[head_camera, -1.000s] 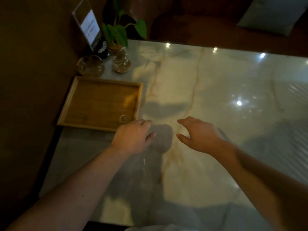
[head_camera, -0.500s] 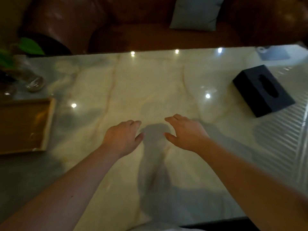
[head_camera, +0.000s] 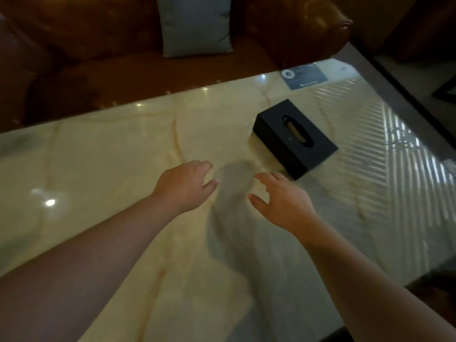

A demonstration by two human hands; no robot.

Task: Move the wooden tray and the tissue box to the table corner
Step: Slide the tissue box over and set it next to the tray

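A black tissue box (head_camera: pixel 294 138) is seen lying flat on the pale marbled tabletop (head_camera: pixel 118 154), turned at an angle to the tabletop's edges, with its oval slot facing up. The wooden tray is not shown in this view. Both bare hands are held palm down above the tabletop, on the near side of the tissue box. The right hand (head_camera: pixel 281 201) is placed just beside the near corner of the tissue box, its fingertips close to that corner but not touching it; its grip is spread loosely, fingers apart and slightly curled, and nothing is held in it. The left hand (head_camera: pixel 185 186) is set further from the tissue box, to the box's left, with its grip likewise slack and empty, thumb extended toward the right hand. A grey shadow is cast on the tabletop between the two hands. Beyond the tissue box, a small printed card (head_camera: pixel 303 76) is laid flat near the far edge of the tabletop. Behind that edge, a brown leather sofa (head_camera: pixel 86 50) is visible, with a grey cushion (head_camera: pixel 195 25) propped on it
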